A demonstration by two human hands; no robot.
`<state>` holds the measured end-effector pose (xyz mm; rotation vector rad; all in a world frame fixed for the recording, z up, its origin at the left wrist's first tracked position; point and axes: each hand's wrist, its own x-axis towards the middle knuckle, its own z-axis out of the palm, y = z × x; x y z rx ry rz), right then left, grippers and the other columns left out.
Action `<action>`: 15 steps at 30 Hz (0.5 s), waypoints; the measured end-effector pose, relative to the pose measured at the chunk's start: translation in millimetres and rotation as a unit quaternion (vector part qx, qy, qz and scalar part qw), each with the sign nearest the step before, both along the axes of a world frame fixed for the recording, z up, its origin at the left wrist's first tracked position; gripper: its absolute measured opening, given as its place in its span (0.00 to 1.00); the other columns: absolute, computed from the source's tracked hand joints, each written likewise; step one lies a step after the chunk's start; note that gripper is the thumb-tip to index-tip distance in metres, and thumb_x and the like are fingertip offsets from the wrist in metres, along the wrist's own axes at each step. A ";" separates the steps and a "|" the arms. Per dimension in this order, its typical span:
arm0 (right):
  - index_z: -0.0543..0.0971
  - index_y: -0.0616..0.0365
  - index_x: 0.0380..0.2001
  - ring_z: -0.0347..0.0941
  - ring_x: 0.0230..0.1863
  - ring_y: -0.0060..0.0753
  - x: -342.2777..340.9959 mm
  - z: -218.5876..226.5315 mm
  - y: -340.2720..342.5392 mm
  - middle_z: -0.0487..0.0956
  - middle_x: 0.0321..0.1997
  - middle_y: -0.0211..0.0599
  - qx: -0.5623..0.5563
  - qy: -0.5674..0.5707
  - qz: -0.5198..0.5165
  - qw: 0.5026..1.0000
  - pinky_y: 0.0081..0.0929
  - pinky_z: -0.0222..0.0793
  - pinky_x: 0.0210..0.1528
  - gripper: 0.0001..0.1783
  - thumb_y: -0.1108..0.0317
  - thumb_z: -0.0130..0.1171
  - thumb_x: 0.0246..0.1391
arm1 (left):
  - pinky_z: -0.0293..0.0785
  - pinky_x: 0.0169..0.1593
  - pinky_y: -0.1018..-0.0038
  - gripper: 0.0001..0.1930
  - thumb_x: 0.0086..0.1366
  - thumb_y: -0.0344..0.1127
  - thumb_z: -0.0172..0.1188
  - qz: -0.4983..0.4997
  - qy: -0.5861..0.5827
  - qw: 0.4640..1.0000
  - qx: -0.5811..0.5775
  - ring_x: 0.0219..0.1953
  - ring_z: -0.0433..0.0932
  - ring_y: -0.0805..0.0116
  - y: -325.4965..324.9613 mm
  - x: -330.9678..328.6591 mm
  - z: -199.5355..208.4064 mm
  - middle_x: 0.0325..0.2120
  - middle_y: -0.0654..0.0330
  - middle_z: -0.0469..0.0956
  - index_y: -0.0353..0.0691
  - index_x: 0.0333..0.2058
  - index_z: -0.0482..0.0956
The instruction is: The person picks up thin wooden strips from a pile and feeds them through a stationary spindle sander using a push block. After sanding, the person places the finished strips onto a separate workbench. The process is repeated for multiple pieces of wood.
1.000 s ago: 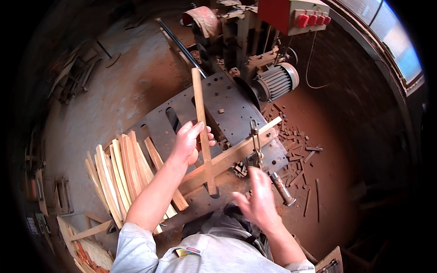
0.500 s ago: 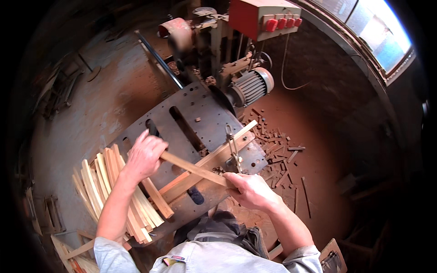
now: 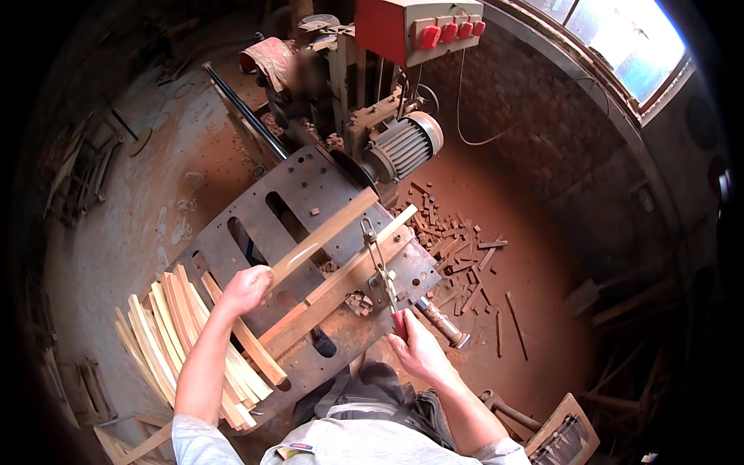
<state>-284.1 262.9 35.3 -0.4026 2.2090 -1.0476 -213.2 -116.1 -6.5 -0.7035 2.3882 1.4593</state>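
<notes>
"What do I have at the hands?"

"On my head feed, the left hand is closed in a fist round the near end of a wooden strip. The strip slants up and to the right above the slotted metal table; I can't tell whether it touches the plate."

"And the right hand?"

"I see it partly curled, fingers at the lower end of a metal clamp. I can't tell whether they wrap it fully."

"Where does the clamp stand?"

"Over a wooden bar lying diagonally across the table, between my two hands. A small wood block sits on the plate, just left of the held strip."

"Further out?"

"To the left I get a stack of wooden strips at the table's edge, partly behind my left forearm, with a single loose strip beside it. Past the held strip's far end is a ribbed motor, and above that a red switch box. On my right, wood offcuts litter the reddish floor, and a window shines in the upper corner."
</notes>
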 end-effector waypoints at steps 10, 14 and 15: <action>0.69 0.62 0.50 0.75 0.45 0.66 4.0 -21.5 6.2 0.77 0.39 0.61 -0.020 0.040 -0.015 0.999 0.50 0.70 0.45 0.16 0.66 0.54 0.63 | 0.77 0.42 0.61 0.17 0.69 0.50 0.56 -0.062 0.018 0.968 -0.244 0.39 0.83 0.49 48.6 -43.1 -20.4 0.34 0.50 0.83 0.44 0.45 0.81; 0.68 0.61 0.51 0.75 0.47 0.68 -0.8 -12.5 5.4 0.78 0.41 0.64 0.015 0.010 0.010 1.000 0.54 0.70 0.47 0.17 0.63 0.54 0.64 | 0.76 0.49 0.59 0.18 0.68 0.48 0.55 -0.060 0.022 0.973 -0.222 0.46 0.81 0.47 75.4 -56.4 -25.1 0.40 0.48 0.83 0.45 0.50 0.81; 0.68 0.61 0.51 0.75 0.46 0.69 -2.5 -9.5 4.9 0.78 0.40 0.64 0.024 0.004 0.015 1.000 0.54 0.70 0.47 0.18 0.63 0.54 0.64 | 0.76 0.49 0.59 0.18 0.67 0.47 0.55 -0.069 0.033 0.973 -0.219 0.47 0.81 0.47 77.3 -60.0 -31.0 0.41 0.47 0.83 0.45 0.51 0.81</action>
